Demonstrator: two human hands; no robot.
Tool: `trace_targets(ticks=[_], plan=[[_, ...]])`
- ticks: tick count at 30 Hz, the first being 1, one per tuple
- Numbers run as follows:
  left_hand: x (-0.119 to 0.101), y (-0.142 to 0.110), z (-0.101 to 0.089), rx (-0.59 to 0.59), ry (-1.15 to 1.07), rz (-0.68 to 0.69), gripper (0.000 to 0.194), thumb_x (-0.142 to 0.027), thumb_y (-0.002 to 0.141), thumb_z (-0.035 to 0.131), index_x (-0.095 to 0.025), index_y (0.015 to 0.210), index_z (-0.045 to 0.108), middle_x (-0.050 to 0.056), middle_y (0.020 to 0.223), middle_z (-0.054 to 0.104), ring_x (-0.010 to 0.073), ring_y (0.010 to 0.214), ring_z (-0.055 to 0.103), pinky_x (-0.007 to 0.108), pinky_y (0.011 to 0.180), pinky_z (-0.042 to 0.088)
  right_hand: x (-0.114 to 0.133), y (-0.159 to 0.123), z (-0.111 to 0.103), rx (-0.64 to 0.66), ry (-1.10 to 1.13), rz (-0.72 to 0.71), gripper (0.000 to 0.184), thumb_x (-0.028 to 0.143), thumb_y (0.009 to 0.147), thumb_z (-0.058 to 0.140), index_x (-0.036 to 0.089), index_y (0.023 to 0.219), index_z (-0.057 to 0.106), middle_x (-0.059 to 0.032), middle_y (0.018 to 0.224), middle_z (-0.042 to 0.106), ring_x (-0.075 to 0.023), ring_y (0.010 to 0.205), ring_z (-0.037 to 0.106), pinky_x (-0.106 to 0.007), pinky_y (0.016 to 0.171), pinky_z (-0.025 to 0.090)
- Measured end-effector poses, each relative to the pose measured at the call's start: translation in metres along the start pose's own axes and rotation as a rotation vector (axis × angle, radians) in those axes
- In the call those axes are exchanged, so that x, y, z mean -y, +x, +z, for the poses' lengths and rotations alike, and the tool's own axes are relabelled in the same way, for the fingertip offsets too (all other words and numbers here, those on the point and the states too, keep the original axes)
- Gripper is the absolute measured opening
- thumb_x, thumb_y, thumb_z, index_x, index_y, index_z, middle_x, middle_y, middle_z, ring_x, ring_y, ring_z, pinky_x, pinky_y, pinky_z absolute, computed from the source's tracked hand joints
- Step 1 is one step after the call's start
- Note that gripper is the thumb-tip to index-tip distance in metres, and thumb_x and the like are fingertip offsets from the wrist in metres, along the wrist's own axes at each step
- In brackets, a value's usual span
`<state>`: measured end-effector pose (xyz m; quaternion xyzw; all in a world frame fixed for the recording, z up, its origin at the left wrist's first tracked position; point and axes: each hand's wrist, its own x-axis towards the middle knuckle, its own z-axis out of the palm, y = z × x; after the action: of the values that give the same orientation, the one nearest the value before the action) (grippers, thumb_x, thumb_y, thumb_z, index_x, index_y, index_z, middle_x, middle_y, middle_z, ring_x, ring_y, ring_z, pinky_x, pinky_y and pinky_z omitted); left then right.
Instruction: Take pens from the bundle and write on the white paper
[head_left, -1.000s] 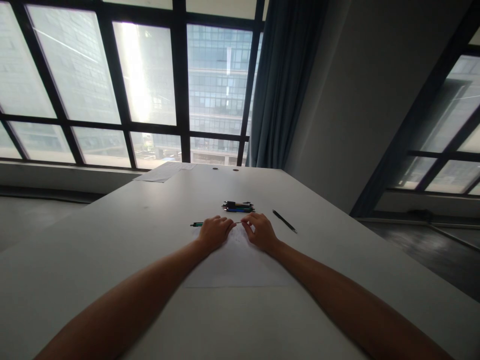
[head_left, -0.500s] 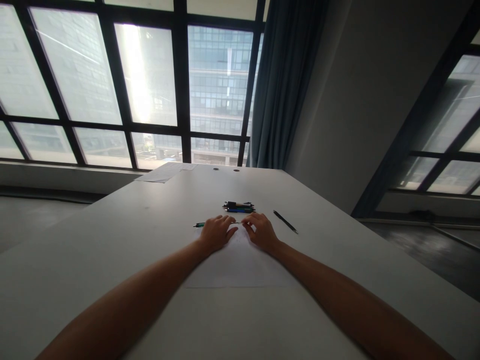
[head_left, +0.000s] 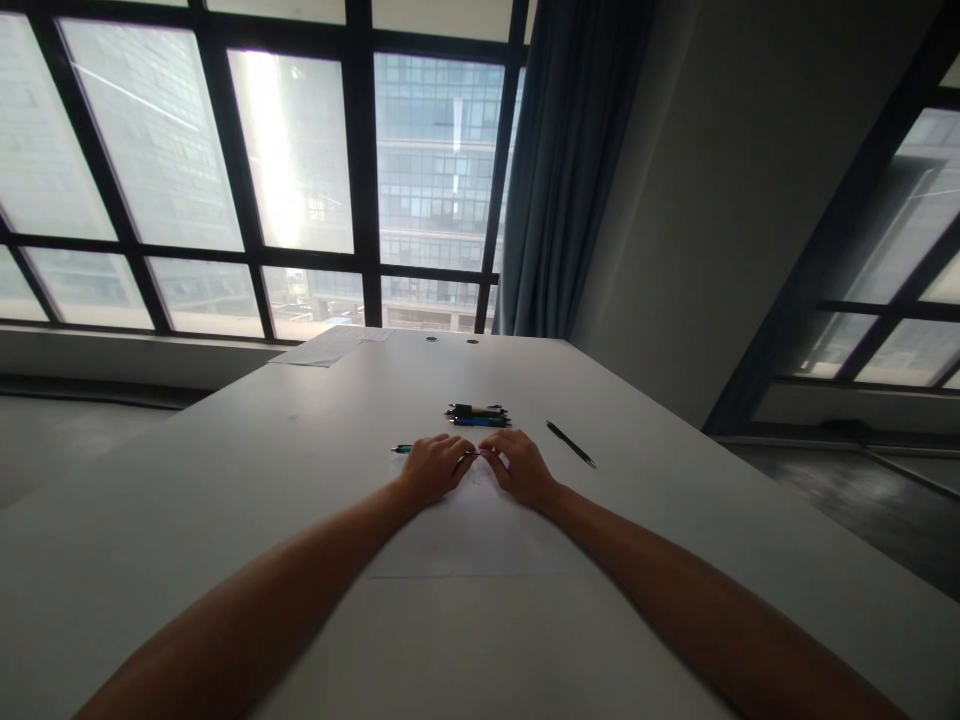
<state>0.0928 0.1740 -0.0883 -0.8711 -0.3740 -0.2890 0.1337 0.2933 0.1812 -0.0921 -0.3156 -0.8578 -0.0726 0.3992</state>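
My left hand (head_left: 433, 468) is closed, palm down, over a green-and-dark pen (head_left: 402, 449) whose end sticks out on its left side. The pen's middle is hidden under the fingers. My right hand (head_left: 521, 467) is closed in a pinch, its fingertips almost touching those of the left. Between the fingertips shows a thin, slender piece (head_left: 475, 454), too small to name; whether it belongs to the pen I cannot tell. Both hands are over a white sheet of paper (head_left: 472, 545) with faint marks near its top.
Just beyond my hands lies a bunch of several pens (head_left: 478, 415). A single black pen (head_left: 571, 444) lies slanted to the right. Papers (head_left: 322, 347) lie at the far left of the white table (head_left: 315, 420), before windows and a blue curtain (head_left: 551, 180).
My hands have drawn closer together, narrowing the gap between the fingertips. The green pen's end has shifted slightly right with my left hand. The other pens have stayed put.
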Motion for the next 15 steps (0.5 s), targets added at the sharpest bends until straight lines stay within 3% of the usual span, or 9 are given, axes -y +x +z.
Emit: trace_targets(ticks=[15], plan=[[0.0016, 0.0008, 0.0012, -0.004, 0.003, 0.000, 0.023, -0.029, 0.096, 0.043, -0.020, 0.095, 0.064, 0.004, 0.085, 0.070, 0.0168, 0.078, 0.063, 0.026, 0.066, 0.045, -0.0057, -0.0002, 0.0018, -0.014, -0.044, 0.066, 0.013, 0.018, 0.091, 0.050, 0.020, 0.086, 0.061, -0.0050, 0.086, 0.068, -0.0193, 0.081, 0.061, -0.034, 0.076, 0.042]])
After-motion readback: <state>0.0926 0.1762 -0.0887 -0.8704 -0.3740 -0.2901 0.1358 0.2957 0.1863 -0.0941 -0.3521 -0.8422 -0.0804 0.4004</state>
